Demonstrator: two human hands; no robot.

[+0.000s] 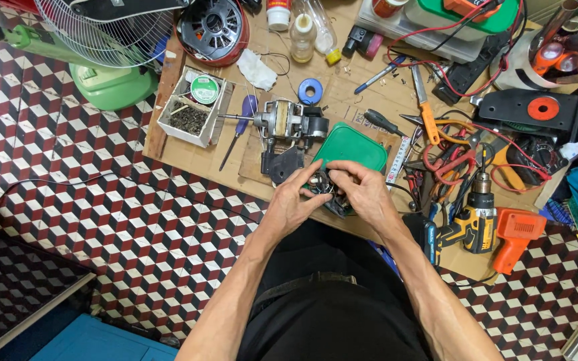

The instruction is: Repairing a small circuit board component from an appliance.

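At the near edge of a cluttered cardboard-covered desk (195,157), the left hand (294,200) and right hand (362,190) both close their fingers around a small dark motor part (322,184), held just above the edge. A green lid (350,146) lies just behind it, beside a bare fan motor (285,124). A yellow cordless drill (476,217) lies to the right.

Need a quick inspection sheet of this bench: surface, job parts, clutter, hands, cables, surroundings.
Surface: cardboard sheet on patterned tile floor.
Job's things: small dark part held by both hands; fan motor and green lid just beyond.
Clutter: screwdrivers, pliers, yellow drill, orange tool, bottles.
Grippers: left hand and right hand, fingers closed on the part.
Cables: red leads; black cord on the floor.
Surroundings: green fan, blue step.
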